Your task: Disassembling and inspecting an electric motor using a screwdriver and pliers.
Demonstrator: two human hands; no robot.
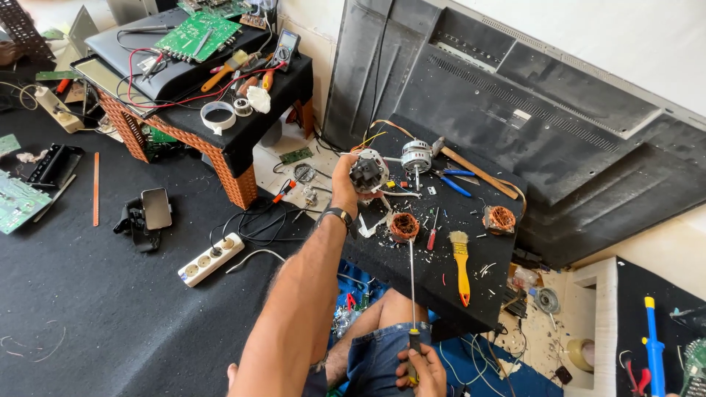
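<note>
Head view: left hand (pixel 344 184) grips round grey motor housing (pixel 368 173).

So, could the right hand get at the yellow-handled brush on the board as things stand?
Probably yes: the right hand is gripping a long screwdriver, but the brush lies uncovered on the black board just ahead, nothing between.

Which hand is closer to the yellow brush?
Right. The right hand grips a screwdriver below the brush's handle end. The left hand holds a motor part farther up-left.
</note>
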